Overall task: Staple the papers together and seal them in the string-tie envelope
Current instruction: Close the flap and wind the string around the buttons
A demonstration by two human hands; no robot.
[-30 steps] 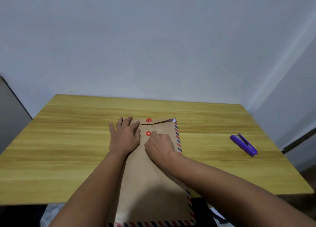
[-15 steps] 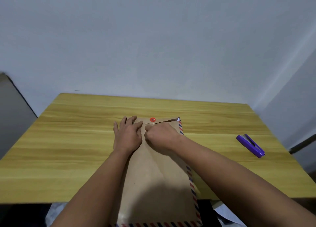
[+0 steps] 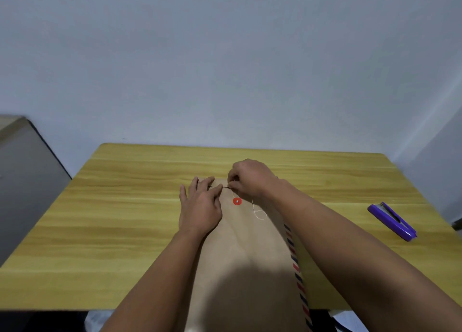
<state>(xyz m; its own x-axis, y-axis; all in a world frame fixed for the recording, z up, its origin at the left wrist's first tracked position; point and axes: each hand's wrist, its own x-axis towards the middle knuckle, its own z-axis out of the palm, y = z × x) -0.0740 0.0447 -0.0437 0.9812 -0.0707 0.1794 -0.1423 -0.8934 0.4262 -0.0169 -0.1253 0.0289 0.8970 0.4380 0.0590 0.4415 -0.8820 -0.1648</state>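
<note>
A brown string-tie envelope (image 3: 250, 251) with a red-and-blue striped edge lies lengthwise on the wooden table (image 3: 125, 219), its near end hanging over the front edge. My left hand (image 3: 201, 206) rests flat on the envelope's upper left, fingers spread. My right hand (image 3: 250, 176) is at the flap end, fingers pinched on the thin white string (image 3: 257, 213). The string loops down past the lower red button (image 3: 237, 201). The upper button is hidden under my right hand. No papers show.
A purple stapler (image 3: 391, 221) lies on the table at the right, well away from the envelope. A grey cabinet (image 3: 22, 181) stands left of the table. The wall is close behind the far edge.
My right hand has moved from the lower button up to the flap end, drawing the string with it. The lower button shows again and the upper one is covered. My left hand stayed put.
</note>
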